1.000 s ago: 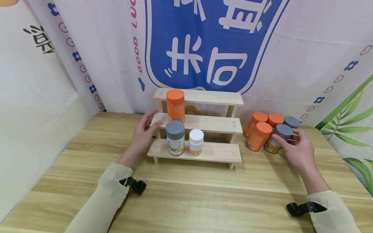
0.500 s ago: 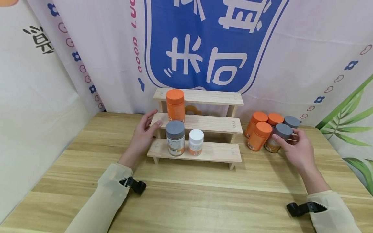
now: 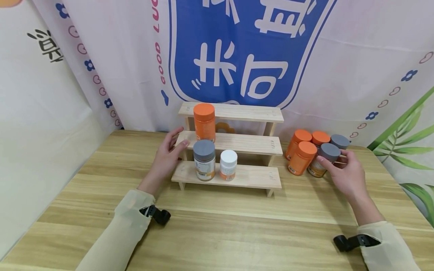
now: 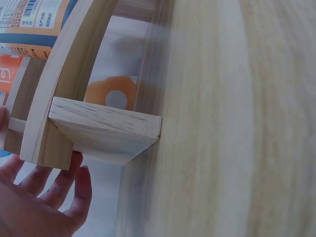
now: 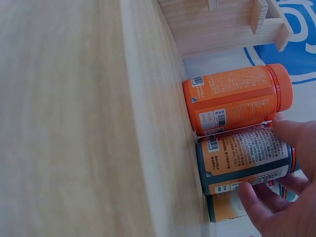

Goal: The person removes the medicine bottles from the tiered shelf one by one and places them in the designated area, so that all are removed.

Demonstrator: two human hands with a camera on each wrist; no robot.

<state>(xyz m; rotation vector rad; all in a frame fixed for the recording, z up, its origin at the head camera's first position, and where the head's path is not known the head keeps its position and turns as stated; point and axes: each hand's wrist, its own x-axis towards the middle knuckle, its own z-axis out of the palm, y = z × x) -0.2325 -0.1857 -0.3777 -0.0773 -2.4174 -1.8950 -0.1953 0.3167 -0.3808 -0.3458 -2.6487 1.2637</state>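
A three-tier wooden display shelf (image 3: pixel 251 143) stands against the back curtain. My left hand (image 3: pixel 165 156) holds its left end, thumb on the middle board; in the left wrist view, fingers (image 4: pixel 64 185) reach behind the board ends. An orange bottle (image 3: pixel 205 126) stands on the middle tier. On the bottom tier are a grey-lidded bottle (image 3: pixel 205 165) and a small white-capped bottle (image 3: pixel 228 165). At the right, my right hand (image 3: pixel 349 175) grips another grey-lidded supplement bottle (image 3: pixel 318 171) between thumb and fingers. The right wrist view shows this bottle's printed label (image 5: pixel 247 153) right beside an orange bottle (image 5: pixel 237 101).
Close around the gripped bottle, several others crowd together: a front orange one (image 3: pixel 301 160), more orange ones behind and a grey-lidded one (image 3: pixel 340 141) at the back. All are on the wooden table (image 3: pixel 230 233), to the right of the shelf. A printed curtain (image 3: pixel 135 67) hangs behind.
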